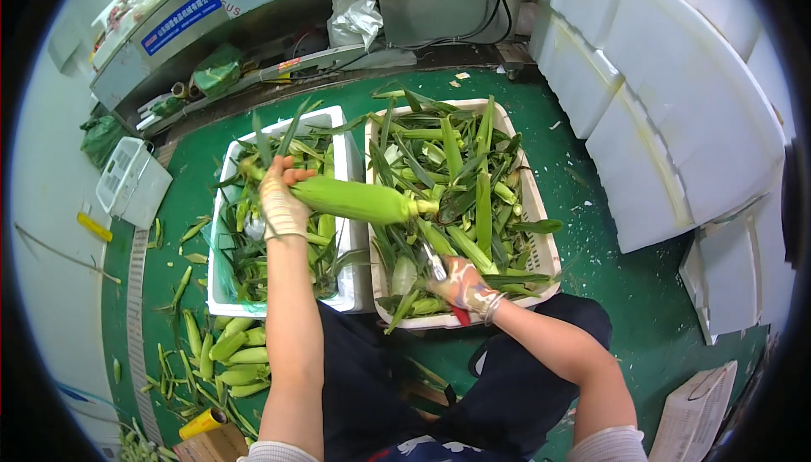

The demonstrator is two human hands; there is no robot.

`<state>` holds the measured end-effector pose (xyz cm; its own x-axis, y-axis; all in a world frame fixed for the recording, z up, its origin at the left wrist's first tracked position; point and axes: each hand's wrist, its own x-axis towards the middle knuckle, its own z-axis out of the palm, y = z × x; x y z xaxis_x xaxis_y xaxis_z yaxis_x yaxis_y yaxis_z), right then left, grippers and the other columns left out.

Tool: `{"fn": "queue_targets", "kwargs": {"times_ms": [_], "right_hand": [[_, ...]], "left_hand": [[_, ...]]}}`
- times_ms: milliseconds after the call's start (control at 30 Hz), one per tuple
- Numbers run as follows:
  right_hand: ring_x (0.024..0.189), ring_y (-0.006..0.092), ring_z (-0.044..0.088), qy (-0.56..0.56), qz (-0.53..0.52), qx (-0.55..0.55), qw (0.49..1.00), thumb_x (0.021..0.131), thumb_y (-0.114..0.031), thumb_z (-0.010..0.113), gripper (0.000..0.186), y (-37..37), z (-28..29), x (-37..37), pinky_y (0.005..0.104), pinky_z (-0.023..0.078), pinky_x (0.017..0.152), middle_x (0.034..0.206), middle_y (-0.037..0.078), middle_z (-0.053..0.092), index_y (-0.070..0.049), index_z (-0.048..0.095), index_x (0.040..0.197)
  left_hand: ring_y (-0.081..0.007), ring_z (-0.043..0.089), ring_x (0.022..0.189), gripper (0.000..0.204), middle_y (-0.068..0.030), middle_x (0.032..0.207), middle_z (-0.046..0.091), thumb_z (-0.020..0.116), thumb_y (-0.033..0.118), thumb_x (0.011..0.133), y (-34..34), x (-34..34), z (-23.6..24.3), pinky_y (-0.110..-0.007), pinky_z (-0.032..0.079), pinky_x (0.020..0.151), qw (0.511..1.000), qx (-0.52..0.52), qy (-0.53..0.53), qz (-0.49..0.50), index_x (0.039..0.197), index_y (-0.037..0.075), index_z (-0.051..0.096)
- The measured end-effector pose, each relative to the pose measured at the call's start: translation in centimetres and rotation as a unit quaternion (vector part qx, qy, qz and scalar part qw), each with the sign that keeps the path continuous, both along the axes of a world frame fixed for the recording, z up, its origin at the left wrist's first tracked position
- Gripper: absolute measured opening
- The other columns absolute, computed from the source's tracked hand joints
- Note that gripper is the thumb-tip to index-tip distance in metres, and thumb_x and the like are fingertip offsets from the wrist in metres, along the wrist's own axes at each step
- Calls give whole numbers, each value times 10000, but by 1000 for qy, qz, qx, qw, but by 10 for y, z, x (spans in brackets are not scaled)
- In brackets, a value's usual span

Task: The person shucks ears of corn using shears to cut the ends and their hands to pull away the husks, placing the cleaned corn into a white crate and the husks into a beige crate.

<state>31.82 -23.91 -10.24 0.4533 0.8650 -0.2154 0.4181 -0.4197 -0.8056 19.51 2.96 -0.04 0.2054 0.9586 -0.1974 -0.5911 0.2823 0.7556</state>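
Note:
My left hand (284, 196), in a pale fingerless glove, is closed around the leafy tip of an ear of corn (355, 198) in its green husk. The ear lies sideways above the gap between two crates, its pale cut stalk end pointing right. Below that end, my right hand (469, 283), in a patterned glove, grips a red-handled cutting tool (436, 266) with a metal head; its exact kind is partly hidden. The tool is over the cream crate (547, 247), which is heaped with husk leaves and stalk pieces. The white foam box (345, 154) on the left holds leafy corn.
Husked-green corn ears (241, 361) are piled on the green floor (583, 247) by my left leg, among scattered leaves. Tall white foam boxes (646, 141) stand at right. A steel machine (422, 6) spans the back; a white basket (133, 176) sits at left.

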Motion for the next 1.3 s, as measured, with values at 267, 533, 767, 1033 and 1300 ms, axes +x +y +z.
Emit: {"fn": "queue_targets", "kwargs": {"times_ms": [267,533,767,1033,1300], "right_hand": [[731,153,582,74,-64,69,993,733,-359,803,441,-1,52,30,293,495,675,781,49,587,-49,557,928],[779,296,655,-42,-52,146,987,705,-435,784,679,15,75,9,377,521,709,849,188,647,52,489,1074],[794,352,653,-98,-142,35,984,722,-424,730,580,15,47,22,403,529,708,864,213,651,26,531,1029],[898,377,626,-467,-119,-67,873,785,-405,616,546,-8,-7,92,444,508,724,1015,234,614,56,504,1054],[867,154,634,415,-18,152,897,740,-95,804,502,19,78,-4,245,536,753,985,71,564,-28,422,1058]], "left_hand": [[-139,442,490,319,37,499,365,622,344,902,9,-6,2,-338,458,601,973,68,-16,-219,794,46,585],[-142,435,487,308,40,487,362,618,330,905,-14,11,15,-331,460,626,982,0,-98,-164,773,54,583],[-141,532,572,291,-49,706,587,582,316,926,-38,7,5,-303,491,626,970,220,2,-106,924,25,597],[-112,497,534,401,-39,751,636,542,377,939,19,-34,13,-293,433,575,981,139,-73,-111,1016,-8,626],[-133,544,588,652,-44,714,620,660,539,803,-29,26,4,-296,466,625,931,84,-87,-344,1082,-47,594]]}}
